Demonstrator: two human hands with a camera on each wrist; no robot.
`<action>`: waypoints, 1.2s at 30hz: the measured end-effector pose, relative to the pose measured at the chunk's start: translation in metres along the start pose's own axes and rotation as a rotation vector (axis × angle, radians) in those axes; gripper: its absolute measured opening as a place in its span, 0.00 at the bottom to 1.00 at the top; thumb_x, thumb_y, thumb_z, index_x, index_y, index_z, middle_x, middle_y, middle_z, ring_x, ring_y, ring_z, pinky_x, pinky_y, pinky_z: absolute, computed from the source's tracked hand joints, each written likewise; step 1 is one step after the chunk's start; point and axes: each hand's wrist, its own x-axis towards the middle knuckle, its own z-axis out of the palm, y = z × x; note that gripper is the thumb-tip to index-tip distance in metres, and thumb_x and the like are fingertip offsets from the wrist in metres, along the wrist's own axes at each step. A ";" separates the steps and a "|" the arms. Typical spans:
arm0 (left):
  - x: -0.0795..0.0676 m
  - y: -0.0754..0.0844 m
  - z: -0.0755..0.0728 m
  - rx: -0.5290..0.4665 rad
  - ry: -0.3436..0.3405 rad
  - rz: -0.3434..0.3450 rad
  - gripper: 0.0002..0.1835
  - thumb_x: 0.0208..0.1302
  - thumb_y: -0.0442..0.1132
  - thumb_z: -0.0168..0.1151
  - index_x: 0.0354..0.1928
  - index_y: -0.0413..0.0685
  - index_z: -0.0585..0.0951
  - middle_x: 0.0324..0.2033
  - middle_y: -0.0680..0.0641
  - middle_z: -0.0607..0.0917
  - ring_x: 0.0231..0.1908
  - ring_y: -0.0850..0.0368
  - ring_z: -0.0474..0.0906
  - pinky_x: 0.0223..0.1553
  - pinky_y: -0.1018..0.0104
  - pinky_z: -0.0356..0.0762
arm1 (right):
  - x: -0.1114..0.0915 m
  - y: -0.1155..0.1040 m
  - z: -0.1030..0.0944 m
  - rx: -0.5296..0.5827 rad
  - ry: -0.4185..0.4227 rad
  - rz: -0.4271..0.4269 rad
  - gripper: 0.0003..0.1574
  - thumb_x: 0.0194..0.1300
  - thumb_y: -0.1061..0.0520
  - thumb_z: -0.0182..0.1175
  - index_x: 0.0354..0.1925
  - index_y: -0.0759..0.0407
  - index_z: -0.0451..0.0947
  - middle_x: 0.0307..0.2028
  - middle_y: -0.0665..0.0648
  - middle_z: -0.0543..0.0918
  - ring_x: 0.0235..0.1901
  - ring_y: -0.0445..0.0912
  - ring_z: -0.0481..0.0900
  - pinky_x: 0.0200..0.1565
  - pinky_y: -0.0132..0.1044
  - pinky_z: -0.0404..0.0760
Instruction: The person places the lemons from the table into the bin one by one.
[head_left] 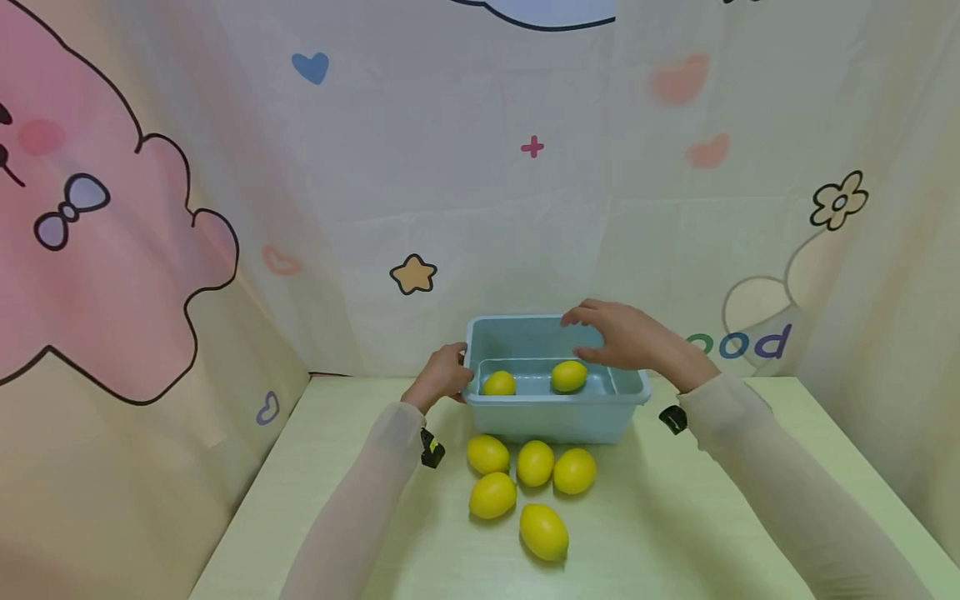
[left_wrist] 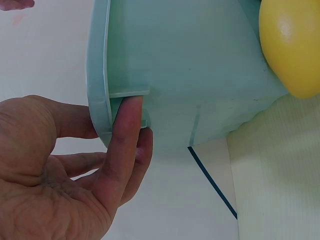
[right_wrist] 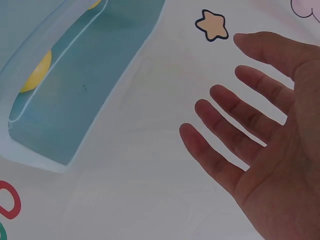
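A light blue plastic bin (head_left: 555,419) stands at the back of the table with two lemons inside, one lemon (head_left: 498,384) at the left and another lemon (head_left: 569,376) right of the middle. My left hand (head_left: 442,372) grips the bin's left rim; in the left wrist view the fingers (left_wrist: 125,135) curl under the rim, with the thumb on the other side. Above the bin's right half, my right hand (head_left: 618,333) hovers with spread fingers (right_wrist: 215,155) and holds nothing. Several lemons lie on the table before the bin, the closest lemon (head_left: 543,532) nearest me.
The pale green table (head_left: 360,500) runs back to a printed curtain (head_left: 450,192), close behind the bin. More curtain (head_left: 247,317) hangs along the left side. Dark wrist devices sit at both cuffs, such as the left device (head_left: 431,448).
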 end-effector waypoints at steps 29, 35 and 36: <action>-0.001 0.000 0.001 0.000 0.006 0.006 0.29 0.62 0.29 0.53 0.68 0.43 0.68 0.52 0.36 0.80 0.45 0.41 0.83 0.27 0.62 0.87 | -0.064 -0.041 0.028 -0.045 0.169 -0.197 0.26 0.58 0.50 0.69 0.55 0.50 0.78 0.54 0.51 0.80 0.46 0.46 0.82 0.45 0.39 0.86; 0.000 0.000 0.001 -0.005 0.006 0.005 0.29 0.62 0.29 0.53 0.68 0.43 0.68 0.53 0.36 0.80 0.43 0.42 0.83 0.35 0.52 0.87 | -0.074 -0.047 0.044 -0.050 0.161 -0.245 0.25 0.58 0.49 0.69 0.55 0.47 0.77 0.53 0.48 0.80 0.48 0.44 0.80 0.48 0.39 0.85; 0.000 0.000 0.001 -0.005 0.005 0.004 0.29 0.62 0.29 0.53 0.67 0.43 0.69 0.53 0.36 0.80 0.43 0.43 0.83 0.35 0.52 0.87 | -0.076 -0.048 0.047 -0.050 0.151 -0.248 0.25 0.58 0.49 0.69 0.54 0.47 0.77 0.52 0.48 0.80 0.48 0.44 0.80 0.49 0.40 0.85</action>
